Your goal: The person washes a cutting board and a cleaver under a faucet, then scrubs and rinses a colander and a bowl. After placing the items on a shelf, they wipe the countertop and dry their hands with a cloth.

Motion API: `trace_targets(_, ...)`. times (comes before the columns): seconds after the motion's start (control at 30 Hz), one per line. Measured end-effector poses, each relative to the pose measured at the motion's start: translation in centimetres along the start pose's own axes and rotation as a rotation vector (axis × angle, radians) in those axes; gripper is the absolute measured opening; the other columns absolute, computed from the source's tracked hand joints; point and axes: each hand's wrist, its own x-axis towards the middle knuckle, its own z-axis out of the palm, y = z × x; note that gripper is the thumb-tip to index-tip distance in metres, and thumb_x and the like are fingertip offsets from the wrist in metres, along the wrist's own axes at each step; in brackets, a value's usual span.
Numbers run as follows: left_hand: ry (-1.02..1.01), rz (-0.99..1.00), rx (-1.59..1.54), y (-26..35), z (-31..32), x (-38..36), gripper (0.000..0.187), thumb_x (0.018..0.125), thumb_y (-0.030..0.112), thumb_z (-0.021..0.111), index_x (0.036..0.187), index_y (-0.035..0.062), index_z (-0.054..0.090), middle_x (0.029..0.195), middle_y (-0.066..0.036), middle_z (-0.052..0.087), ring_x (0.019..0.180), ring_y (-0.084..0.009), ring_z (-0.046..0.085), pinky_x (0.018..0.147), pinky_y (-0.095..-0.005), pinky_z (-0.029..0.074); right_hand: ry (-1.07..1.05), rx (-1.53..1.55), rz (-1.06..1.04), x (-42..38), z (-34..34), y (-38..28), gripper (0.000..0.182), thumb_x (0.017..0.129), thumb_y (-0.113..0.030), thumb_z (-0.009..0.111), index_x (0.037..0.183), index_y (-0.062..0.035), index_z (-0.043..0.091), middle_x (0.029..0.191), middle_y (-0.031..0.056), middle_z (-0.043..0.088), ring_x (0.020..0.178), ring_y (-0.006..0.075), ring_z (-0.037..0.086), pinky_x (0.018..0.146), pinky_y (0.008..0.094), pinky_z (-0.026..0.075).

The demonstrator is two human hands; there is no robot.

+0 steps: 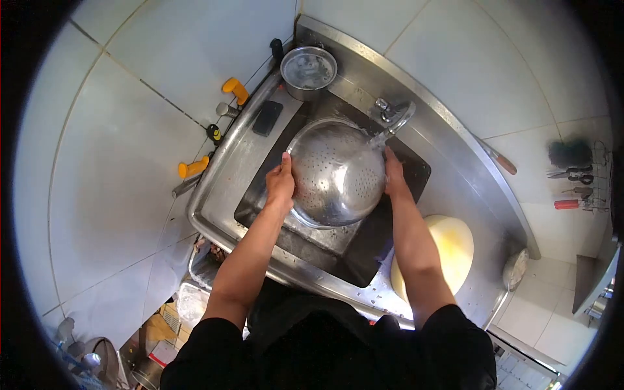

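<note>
A steel colander [328,179] is held over the sink basin [370,257], its perforated, rounded underside facing up at me. My left hand [281,184] grips its left rim, thumb on top. On the opposite rim my right hand [392,172] is closed, its fingers partly hidden. The faucet [396,127] reaches over the colander's upper right edge, and water seems to run from its spout onto the metal. Below the colander, part of another metal rim or surface shows in the basin.
A steel pot [309,70] with cloudy liquid stands at the sink's back corner. A dark block [267,118] lies on the left ledge. Yellow-handled tools [194,168] line the wall side. A pale yellow round board [448,250] lies right of the basin. Tools [578,175] hang on the right wall.
</note>
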Motion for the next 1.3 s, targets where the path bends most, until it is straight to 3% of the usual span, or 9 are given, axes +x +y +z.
trace_targets(0.13, -0.008, -0.201, -0.171, 0.0, 0.4, 0.0, 0.059, 0.095, 0.048, 0.044, 0.117, -0.0054, 0.054, 0.115, -0.015, 0.057, 0.100, -0.0219, 0.057, 0.088, -0.0341, 0.045, 0.255, 0.210, -0.190, -8.3, 1.9, 4.7, 0.059, 0.097, -0.039, 0.040, 0.139, 0.0012, 0.032, 0.136, 0.0171, 0.042, 0.124, 0.0251, 0.042, 0.104, 0.0364, 0.032)
trace_targets(0.3, -0.111, -0.373, -0.422, 1.8, 3.8, -1.0, 0.074, 0.093, 0.059, 0.031, 0.129, -0.0048, 0.041, 0.129, -0.015, 0.050, 0.119, -0.0258, 0.049, 0.099, -0.0391, 0.039, 0.357, -0.917, -1.002, -15.8, 6.7, 12.9, 0.053, 0.095, -0.013, 0.038, 0.143, 0.0012, 0.021, 0.147, 0.0231, 0.021, 0.136, 0.0386, 0.021, 0.112, 0.0439, 0.014)
trace_targets(0.4, -0.207, -0.285, -0.201, 1.3, 5.7, 0.1, 0.080, 0.092, 0.063, 0.030, 0.129, -0.0067, 0.040, 0.126, -0.016, 0.051, 0.114, -0.0256, 0.051, 0.096, -0.0398, 0.040, 0.190, -1.240, -1.194, -17.5, 10.6, 7.6, 0.047, 0.088, -0.009, 0.048, 0.134, -0.0146, 0.046, 0.145, 0.0210, 0.029, 0.132, 0.0405, 0.029, 0.108, 0.0498, 0.022)
trace_targets(0.53, -0.172, -0.074, 0.088, 1.6, 7.6, -1.6, 0.082, 0.089, 0.068, 0.031, 0.107, -0.0073, 0.057, 0.099, -0.014, 0.057, 0.092, -0.0188, 0.051, 0.081, -0.0336, 0.043, 0.048, -1.219, -1.240, -12.3, 12.5, -0.9, 0.036, 0.085, -0.015, 0.054, 0.120, -0.0132, 0.056, 0.127, 0.0163, 0.052, 0.115, 0.0389, 0.048, 0.097, 0.0488, 0.037)
trace_targets(0.6, -0.293, -0.075, 0.210, 3.0, 6.8, -4.0, 0.080, 0.089, 0.067, 0.036, 0.103, -0.0084, 0.059, 0.092, -0.013, 0.057, 0.089, -0.0163, 0.049, 0.079, -0.0326, 0.042, -0.005, -1.067, -0.669, -8.6, 11.5, -3.7, 0.032, 0.089, -0.020, 0.049, 0.119, -0.0104, 0.056, 0.116, 0.0185, 0.058, 0.110, 0.0385, 0.052, 0.095, 0.0460, 0.040)
trace_targets(0.7, -0.428, 0.090, 0.093, 1.4, 6.2, -2.1, 0.070, 0.089, 0.063, 0.042, 0.093, -0.0045, 0.061, 0.083, -0.008, 0.056, 0.079, -0.0138, 0.049, 0.072, -0.0310, 0.042, -0.049, -1.398, -0.611, -1.3, 5.6, -4.3, 0.035, 0.094, -0.026, 0.043, 0.122, -0.0092, 0.054, 0.114, 0.0213, 0.059, 0.109, 0.0392, 0.053, 0.096, 0.0431, 0.040)
trace_targets(0.77, -0.368, -0.064, 0.116, 2.0, 5.5, -1.4, 0.055, 0.093, 0.055, 0.043, 0.087, 0.0018, 0.058, 0.077, -0.002, 0.051, 0.069, -0.0138, 0.049, 0.068, -0.0317, 0.047, 0.167, -0.673, -0.285, -1.9, 4.0, -3.1, 0.039, 0.096, -0.029, 0.036, 0.123, -0.0064, 0.054, 0.113, 0.0210, 0.060, 0.112, 0.0355, 0.053, 0.099, 0.0393, 0.038)
trace_targets(0.93, -0.288, -0.139, -0.343, 0.5, 5.9, 1.5, 0.048, 0.096, 0.047, 0.042, 0.092, 0.0011, 0.055, 0.080, -0.004, 0.056, 0.070, -0.0157, 0.054, 0.063, -0.0371, 0.051, 0.244, -0.925, -1.025, -12.3, 6.4, 3.1, 0.041, 0.093, -0.020, 0.044, 0.130, -0.0032, 0.045, 0.135, 0.0250, 0.039, 0.127, 0.0363, 0.036, 0.105, 0.0420, 0.028)
trace_targets(1.3, -0.500, 0.171, 0.474, 3.0, 8.0, 2.0, 0.050, 0.089, 0.043, 0.056, 0.093, -0.0076, 0.061, 0.076, -0.011, 0.061, 0.073, -0.0173, 0.055, 0.068, -0.0351, 0.045, 0.296, -0.685, -0.706, -18.1, 5.5, 4.2, 0.023, 0.097, -0.022, 0.041, 0.099, -0.0023, 0.052, 0.083, 0.0114, 0.057, 0.077, 0.0238, 0.057, 0.070, 0.0348, 0.046)
